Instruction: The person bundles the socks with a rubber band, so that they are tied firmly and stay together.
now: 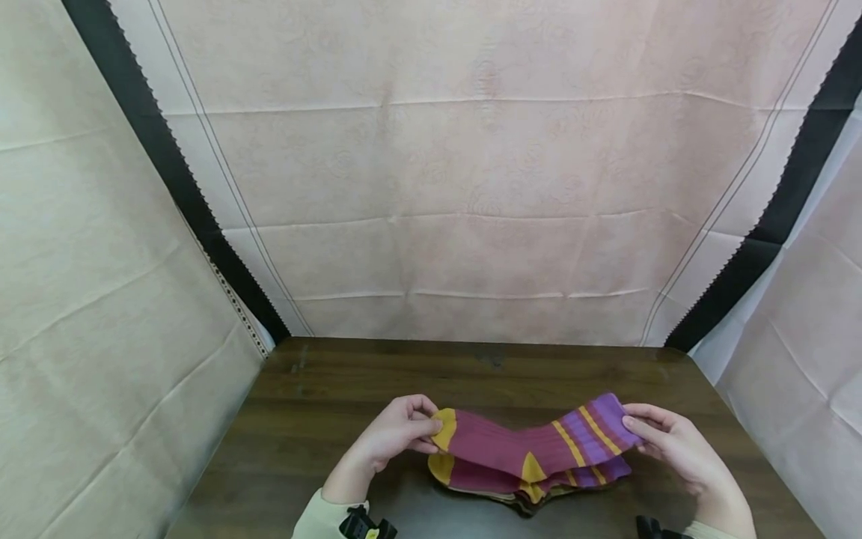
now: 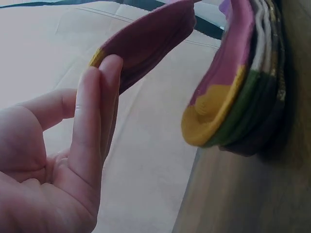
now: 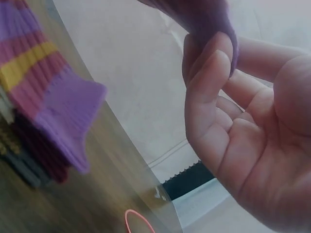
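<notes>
A maroon sock (image 1: 494,442) with yellow toe and heel and a purple striped cuff is stretched between both hands. My left hand (image 1: 399,430) pinches its yellow toe end. At the purple cuff end, my right hand (image 1: 673,442) pinches the edge between thumb and fingers. Just under it, on the table, lies a matching maroon sock (image 1: 481,477) on top of a stack of socks (image 2: 262,102) with green, grey and dark layers. In the left wrist view the held sock is lifted apart from the stack. The right wrist view shows the lower sock's purple cuff (image 3: 68,107).
The stack lies on a dark brown wooden table (image 1: 323,389). Pale cloth walls (image 1: 485,187) with black edging enclose the back and sides. A thin red loop (image 3: 138,218) shows near the table's edge in the right wrist view.
</notes>
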A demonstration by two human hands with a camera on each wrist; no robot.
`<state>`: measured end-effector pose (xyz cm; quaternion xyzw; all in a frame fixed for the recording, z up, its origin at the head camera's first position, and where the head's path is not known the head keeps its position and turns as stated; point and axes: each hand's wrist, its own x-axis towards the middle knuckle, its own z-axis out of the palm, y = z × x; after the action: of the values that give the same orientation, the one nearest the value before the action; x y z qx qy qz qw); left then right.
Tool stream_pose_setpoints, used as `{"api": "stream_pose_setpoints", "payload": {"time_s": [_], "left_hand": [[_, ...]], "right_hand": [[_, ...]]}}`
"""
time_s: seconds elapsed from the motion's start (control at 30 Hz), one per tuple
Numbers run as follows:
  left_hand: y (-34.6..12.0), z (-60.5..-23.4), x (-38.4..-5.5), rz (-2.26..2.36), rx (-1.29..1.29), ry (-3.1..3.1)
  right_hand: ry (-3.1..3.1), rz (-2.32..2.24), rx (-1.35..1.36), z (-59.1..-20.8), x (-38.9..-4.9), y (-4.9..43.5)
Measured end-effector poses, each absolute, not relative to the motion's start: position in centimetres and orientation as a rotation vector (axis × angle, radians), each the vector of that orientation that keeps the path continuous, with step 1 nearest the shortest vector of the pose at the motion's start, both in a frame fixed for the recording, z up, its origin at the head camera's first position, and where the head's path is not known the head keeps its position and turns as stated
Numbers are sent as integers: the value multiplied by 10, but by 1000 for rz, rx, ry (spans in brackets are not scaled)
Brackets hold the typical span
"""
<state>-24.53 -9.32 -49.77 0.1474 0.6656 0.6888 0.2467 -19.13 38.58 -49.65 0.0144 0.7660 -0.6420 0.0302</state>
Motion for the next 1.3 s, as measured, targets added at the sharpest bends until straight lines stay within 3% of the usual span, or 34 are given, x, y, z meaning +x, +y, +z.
{"api": "stream_pose_setpoints", "payload": {"time_s": [0.73,1.3], "left_hand": [[-88,-510,-240,1602,435,1941],[-92,-514,-239,1498,395,2040]], "right_hand": [[2360,-1561,-48,-519,-193,398],[2444,-1426,115,-526,-201,385]]}}
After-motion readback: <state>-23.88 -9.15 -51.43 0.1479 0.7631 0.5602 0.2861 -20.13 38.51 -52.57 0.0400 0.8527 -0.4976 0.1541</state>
